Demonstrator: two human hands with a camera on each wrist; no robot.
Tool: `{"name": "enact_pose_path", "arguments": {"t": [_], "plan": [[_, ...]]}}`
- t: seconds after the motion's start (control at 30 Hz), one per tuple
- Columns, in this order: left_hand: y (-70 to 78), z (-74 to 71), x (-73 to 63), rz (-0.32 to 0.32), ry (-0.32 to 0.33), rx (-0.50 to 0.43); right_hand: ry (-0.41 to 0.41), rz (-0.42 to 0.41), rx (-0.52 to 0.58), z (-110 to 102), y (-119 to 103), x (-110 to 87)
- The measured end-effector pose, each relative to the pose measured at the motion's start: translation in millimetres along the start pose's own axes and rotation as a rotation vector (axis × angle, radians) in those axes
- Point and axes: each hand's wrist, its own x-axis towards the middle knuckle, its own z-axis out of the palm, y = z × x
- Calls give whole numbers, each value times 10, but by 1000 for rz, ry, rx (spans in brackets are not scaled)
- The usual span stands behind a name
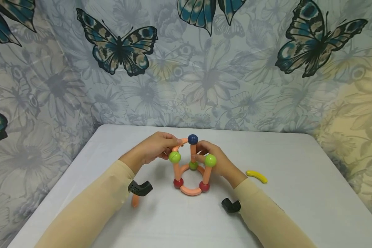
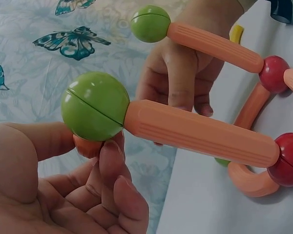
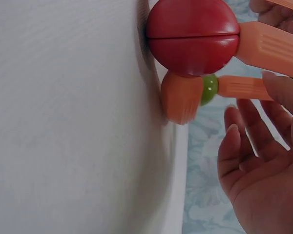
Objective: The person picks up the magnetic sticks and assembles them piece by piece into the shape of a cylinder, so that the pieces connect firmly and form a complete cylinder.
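A toy frame of orange rods and coloured balls stands on the table. My left hand [image 1: 155,146] pinches a curved orange rod [image 1: 180,144] between a green ball [image 1: 175,157] and the dark blue ball [image 1: 193,139] on top. Behind the right-hand green ball [image 1: 210,160], my right hand [image 1: 218,158] holds the upright orange rod [image 1: 193,149] under the blue ball, thumb across it. This rod rises from a rear green ball [image 1: 193,165]. Two red balls [image 1: 178,183] sit at the front of the base ring, joined by a curved orange rod [image 1: 190,191].
A yellow curved rod [image 1: 256,176] lies on the white table [image 1: 297,206], right of my right hand. One orange piece [image 1: 135,200] shows partly below the black wrist mount [image 1: 140,188] on my left arm. Patterned butterfly cloth [image 1: 210,79] hangs behind the table.
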Motion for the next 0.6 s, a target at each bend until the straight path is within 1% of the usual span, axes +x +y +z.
{"name": "enact_pose_path", "arguments": {"t": [0.13,0.2,0.27,0.33,0.47,0.53,0.6], "plan": [[-19,-5,-7,-12,9,7,25,40,-12,-80,9,-108],[-36,-6,-21,-20,17,13,32,63,-7,-136,20,-199],[-62,-13,-44,-16,30,25,22,79,5,-188,35,-306],[-92,-28,-76,-11,45,33,-15,84,22,-233,58,-429],[-215,-118,-177,3,85,53,-140,102,128,-250,102,-668],[-322,-196,-251,0,117,48,-195,103,179,-221,113,-746],[-448,-279,-343,-10,152,52,-225,85,188,-175,119,-788]]}}
